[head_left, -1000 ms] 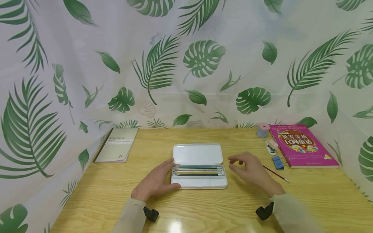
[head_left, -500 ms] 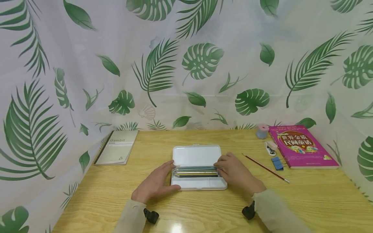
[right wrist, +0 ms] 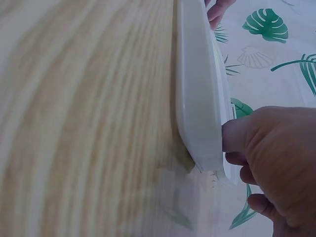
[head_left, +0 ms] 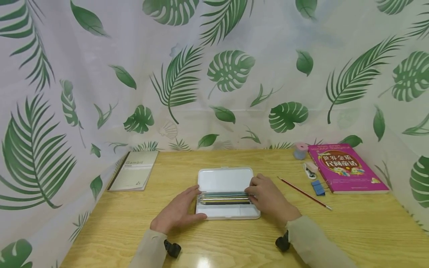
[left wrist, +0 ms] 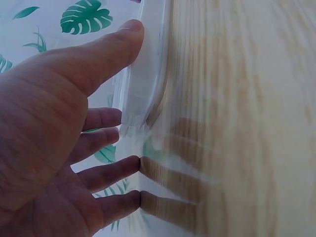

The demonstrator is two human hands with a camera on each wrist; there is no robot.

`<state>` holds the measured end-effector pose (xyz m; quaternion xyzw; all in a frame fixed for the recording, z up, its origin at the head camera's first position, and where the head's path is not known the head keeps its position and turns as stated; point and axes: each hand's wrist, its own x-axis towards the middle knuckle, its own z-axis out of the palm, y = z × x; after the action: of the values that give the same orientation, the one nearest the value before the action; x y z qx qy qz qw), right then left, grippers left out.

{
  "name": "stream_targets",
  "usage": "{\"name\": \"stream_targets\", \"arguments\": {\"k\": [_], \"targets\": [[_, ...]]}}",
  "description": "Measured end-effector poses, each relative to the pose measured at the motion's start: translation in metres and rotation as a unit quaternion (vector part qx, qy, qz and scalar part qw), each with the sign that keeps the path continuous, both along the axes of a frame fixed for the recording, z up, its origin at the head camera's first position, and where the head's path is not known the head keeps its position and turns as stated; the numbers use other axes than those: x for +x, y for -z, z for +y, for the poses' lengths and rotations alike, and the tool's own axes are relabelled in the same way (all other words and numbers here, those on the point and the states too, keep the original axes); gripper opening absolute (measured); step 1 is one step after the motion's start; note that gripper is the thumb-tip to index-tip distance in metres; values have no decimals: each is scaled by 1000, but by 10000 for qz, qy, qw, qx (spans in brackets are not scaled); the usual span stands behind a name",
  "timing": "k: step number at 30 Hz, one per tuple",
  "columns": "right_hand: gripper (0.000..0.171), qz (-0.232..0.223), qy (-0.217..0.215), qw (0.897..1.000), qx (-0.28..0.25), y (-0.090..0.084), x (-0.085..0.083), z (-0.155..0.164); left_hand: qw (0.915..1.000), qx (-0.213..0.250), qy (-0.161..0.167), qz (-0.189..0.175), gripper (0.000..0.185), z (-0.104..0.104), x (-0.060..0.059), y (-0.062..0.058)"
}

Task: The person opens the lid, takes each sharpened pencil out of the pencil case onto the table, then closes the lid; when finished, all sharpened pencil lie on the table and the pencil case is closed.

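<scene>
A white pencil case [head_left: 225, 179] lies open on the table, its lid folded back. Several pencils [head_left: 222, 198] lie side by side in its rear compartment. My left hand [head_left: 177, 211] rests at the case's left end, fingers spread and fairly straight; in the left wrist view its thumb lies by the case's side wall. At the other end, my right hand [head_left: 270, 198] reaches over the rim, with thumb and curled fingers pinching at the pencils' right ends. Those fingertips are partly hidden inside the case [right wrist: 200, 89] in the right wrist view.
A red striped pencil [head_left: 304, 192] lies right of the case. Beyond it are a blue binder clip [head_left: 318, 188], a small white and pink item [head_left: 310, 171], a pink and blue spool-shaped item [head_left: 300, 151] and a magenta book [head_left: 348, 167]. A notebook [head_left: 134, 171] lies back left.
My right hand has moved left from beside the case onto the pencils' right ends, uncovering the red striped pencil on the table. The left hand has stayed at the case's left end.
</scene>
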<state>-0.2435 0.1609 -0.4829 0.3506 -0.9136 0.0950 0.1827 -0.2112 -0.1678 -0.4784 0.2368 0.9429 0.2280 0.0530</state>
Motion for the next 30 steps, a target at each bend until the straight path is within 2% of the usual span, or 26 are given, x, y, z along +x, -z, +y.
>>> {"name": "stream_targets", "arguments": {"k": [15,19,25,30], "targets": [[8,6,8,10000,-64,4,4,-1,10000,-24,21,35,84,-1,1,1],[6,-224,72,9996,133,0,6,-2,10000,-46,29,27,84,0,1,0],[7,-937,115,9953,224,-10,9,-4,10000,-73,13,6,84,0,0,1],[3,-995,-142,9948,167,-11,6,-3,10000,-76,17,-20,84,1,0,1]]}}
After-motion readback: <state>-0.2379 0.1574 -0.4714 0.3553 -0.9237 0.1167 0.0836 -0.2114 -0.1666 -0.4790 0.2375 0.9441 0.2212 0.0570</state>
